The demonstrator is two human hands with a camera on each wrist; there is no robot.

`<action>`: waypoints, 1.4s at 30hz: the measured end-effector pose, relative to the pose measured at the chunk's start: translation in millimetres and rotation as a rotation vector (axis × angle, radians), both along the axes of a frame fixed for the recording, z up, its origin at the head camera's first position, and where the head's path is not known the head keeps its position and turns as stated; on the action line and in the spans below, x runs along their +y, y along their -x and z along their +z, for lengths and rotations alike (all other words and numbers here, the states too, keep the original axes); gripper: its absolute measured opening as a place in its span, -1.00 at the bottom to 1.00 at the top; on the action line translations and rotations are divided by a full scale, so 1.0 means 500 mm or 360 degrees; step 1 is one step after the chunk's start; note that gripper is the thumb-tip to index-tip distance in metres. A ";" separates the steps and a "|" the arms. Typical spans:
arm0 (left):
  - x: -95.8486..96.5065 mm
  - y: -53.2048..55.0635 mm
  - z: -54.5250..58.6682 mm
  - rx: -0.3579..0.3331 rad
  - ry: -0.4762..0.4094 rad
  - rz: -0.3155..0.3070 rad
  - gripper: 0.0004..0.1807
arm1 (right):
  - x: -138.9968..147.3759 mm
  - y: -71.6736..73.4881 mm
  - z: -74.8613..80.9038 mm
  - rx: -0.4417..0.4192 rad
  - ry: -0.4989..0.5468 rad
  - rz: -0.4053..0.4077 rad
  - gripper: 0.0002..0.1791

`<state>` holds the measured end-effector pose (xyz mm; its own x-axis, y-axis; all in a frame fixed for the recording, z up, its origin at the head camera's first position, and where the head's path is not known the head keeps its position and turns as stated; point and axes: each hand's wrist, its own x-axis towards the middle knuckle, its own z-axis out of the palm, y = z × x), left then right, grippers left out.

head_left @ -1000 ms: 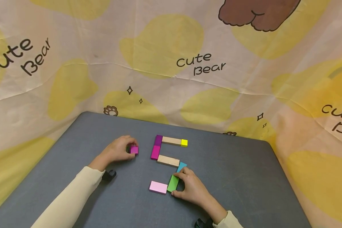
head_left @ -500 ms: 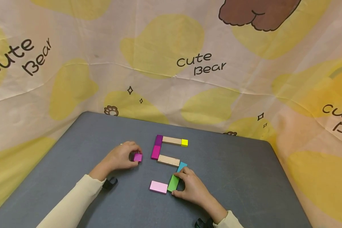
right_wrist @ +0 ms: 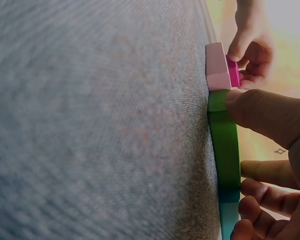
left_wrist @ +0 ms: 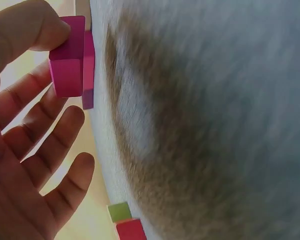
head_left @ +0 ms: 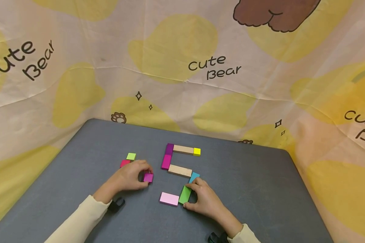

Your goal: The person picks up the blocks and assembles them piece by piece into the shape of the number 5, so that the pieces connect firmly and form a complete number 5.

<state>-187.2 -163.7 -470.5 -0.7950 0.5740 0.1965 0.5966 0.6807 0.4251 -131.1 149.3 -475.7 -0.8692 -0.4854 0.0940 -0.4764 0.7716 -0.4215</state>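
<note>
My left hand [head_left: 128,176] pinches a small magenta block [head_left: 148,178] between thumb and fingers, left of the block figure. In the left wrist view this magenta block [left_wrist: 67,60] shows above the table, its other fingers spread below. My right hand [head_left: 208,199] holds a green block [head_left: 185,195] at its two ends, thumb at the near end and fingertips at the far one. That block lies on the table between a pale pink block [head_left: 169,199] and a blue block [head_left: 194,177], partly covered by my fingers. Behind my left hand lie a lime block [head_left: 131,156] and a red block [head_left: 125,163].
The figure continues upward on the grey table [head_left: 255,189] with two bare wooden blocks [head_left: 180,170], a magenta-pink block [head_left: 166,162], a purple block [head_left: 169,149] and a yellow cube [head_left: 197,152]. A printed cloth [head_left: 176,47] hangs behind the table.
My left hand has come nearer and slightly right with the magenta block, uncovering the lime and red blocks. My right hand has stayed in place on the green block.
</note>
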 end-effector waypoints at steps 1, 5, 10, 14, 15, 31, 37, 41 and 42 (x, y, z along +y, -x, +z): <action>0.001 -0.004 -0.001 -0.0018 -0.0009 -0.0005 -0.70 | 0.000 0.000 0.000 0.0000 0.0000 0.0000 -0.36; 0.007 -0.018 -0.008 -0.0046 -0.0048 -0.0042 -0.70 | 0.000 0.000 -0.001 -0.0001 -0.0002 -0.0001 -0.36; 0.016 -0.030 -0.011 -0.0049 -0.0067 -0.0081 -0.70 | 0.000 0.000 0.000 0.0003 -0.0003 -0.0003 -0.35; 0.022 -0.037 -0.011 -0.0050 -0.0056 -0.0086 -0.70 | -0.001 0.002 0.000 0.0005 -0.0009 -0.0002 -0.35; 0.024 -0.038 -0.011 -0.0051 -0.0049 -0.0085 -0.70 | -0.001 0.002 0.000 0.0003 -0.0011 -0.0001 -0.35; 0.044 -0.045 -0.015 -0.0039 -0.0033 -0.0142 -0.68 | 0.000 0.002 -0.001 0.0023 -0.0004 0.0003 -0.36; 0.047 -0.048 -0.018 -0.0026 -0.0033 -0.0151 -0.68 | -0.001 0.001 -0.001 0.0034 0.0007 0.0005 -0.36; 0.051 -0.049 -0.020 -0.0029 -0.0034 -0.0167 -0.68 | 0.000 0.000 -0.001 0.0021 0.0009 0.0001 -0.37; 0.052 -0.050 -0.020 -0.0030 -0.0032 -0.0169 -0.68 | 0.000 0.000 -0.001 0.0016 0.0009 0.0000 -0.37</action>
